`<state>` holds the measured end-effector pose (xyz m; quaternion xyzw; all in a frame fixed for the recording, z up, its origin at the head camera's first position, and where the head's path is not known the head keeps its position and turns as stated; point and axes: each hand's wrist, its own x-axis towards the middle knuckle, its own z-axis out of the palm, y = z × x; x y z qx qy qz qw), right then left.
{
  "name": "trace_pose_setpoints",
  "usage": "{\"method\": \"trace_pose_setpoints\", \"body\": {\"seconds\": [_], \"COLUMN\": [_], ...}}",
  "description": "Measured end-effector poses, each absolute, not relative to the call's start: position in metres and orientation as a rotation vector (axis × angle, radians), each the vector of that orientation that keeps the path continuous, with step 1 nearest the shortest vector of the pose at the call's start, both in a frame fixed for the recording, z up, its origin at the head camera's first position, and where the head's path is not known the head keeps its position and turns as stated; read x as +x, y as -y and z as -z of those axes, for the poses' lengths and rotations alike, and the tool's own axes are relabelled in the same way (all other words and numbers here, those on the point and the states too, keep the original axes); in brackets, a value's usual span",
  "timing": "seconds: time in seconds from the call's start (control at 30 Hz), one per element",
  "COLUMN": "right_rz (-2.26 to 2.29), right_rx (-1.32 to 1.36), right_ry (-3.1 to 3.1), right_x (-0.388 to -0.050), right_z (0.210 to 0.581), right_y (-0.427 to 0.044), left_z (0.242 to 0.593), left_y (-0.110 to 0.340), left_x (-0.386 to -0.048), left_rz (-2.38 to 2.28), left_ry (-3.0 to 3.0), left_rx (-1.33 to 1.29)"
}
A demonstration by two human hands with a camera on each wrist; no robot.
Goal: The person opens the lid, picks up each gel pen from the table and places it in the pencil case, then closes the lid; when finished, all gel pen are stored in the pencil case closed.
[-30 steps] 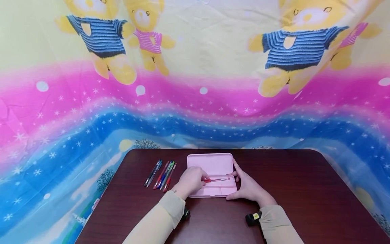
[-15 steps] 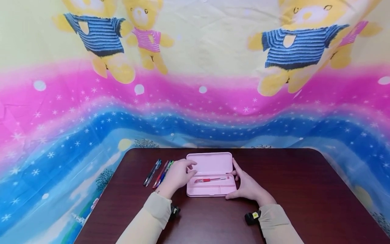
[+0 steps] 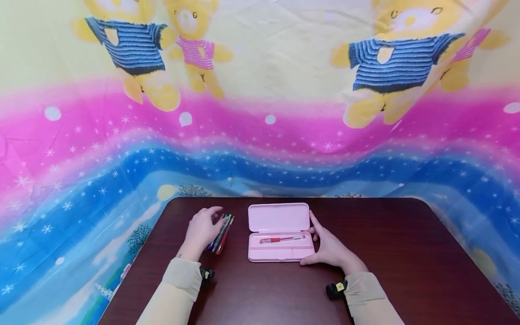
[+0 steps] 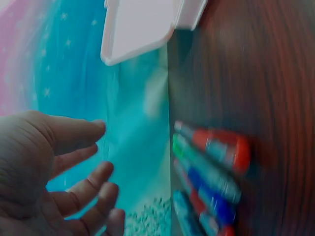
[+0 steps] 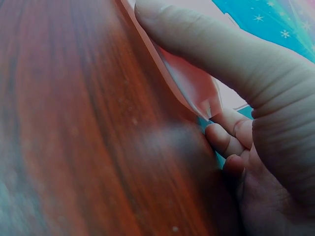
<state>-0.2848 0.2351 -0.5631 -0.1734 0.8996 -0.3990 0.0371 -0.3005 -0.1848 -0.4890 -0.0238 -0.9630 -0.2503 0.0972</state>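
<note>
A pink pencil case (image 3: 280,255) lies with its lid (image 3: 278,217) raised on the table. In its long back compartment rests a gel pen with a red grip (image 3: 280,239). My right hand (image 3: 331,249) holds the case's right end, thumb at the front corner and fingers toward the hinge side. To the left, my left hand (image 3: 201,231) hovers by a bunch of pens (image 3: 223,234), fingers apart with nothing between them. The left wrist view shows red, green and blue pens (image 4: 211,169), blurred, beside the hand. In the head view that hand hides part of the bunch.
The dark brown table (image 3: 386,234) has its far edge just behind the case. A curtain printed with bears (image 3: 260,153) hangs behind it. Each wrist wears a small black camera, the left (image 3: 207,275) and the right (image 3: 336,290).
My left hand has let go of the red gel pen, leaving it in the case, and moved left to the pens. The right hand keeps its place.
</note>
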Motion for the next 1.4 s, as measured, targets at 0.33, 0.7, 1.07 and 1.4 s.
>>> {"method": "trace_pose_setpoints", "body": {"seconds": [0.33,0.7,1.07,1.4], "right_rz": [1.222,1.229,1.241,1.233], "right_rx": [-0.521,-0.548,-0.528,-0.535], "right_ry": [-2.768,-2.771,-2.747,-2.764], "right_x": [-0.285,-0.285,-0.284,-0.285], "right_z": [0.564,0.563,0.563,0.563], "right_y": [-0.235,-0.236,-0.234,-0.234], "left_z": [0.498,0.507,0.516,0.519], "left_y": [0.23,0.245,0.248,0.248], "left_x": [-0.294,-0.288,-0.289,-0.293], "left_rz": [0.647,0.644,0.599,0.628], "left_ry": [3.015,3.121,3.141,3.135], "left_rx": [0.094,0.17,0.186,0.212]}}
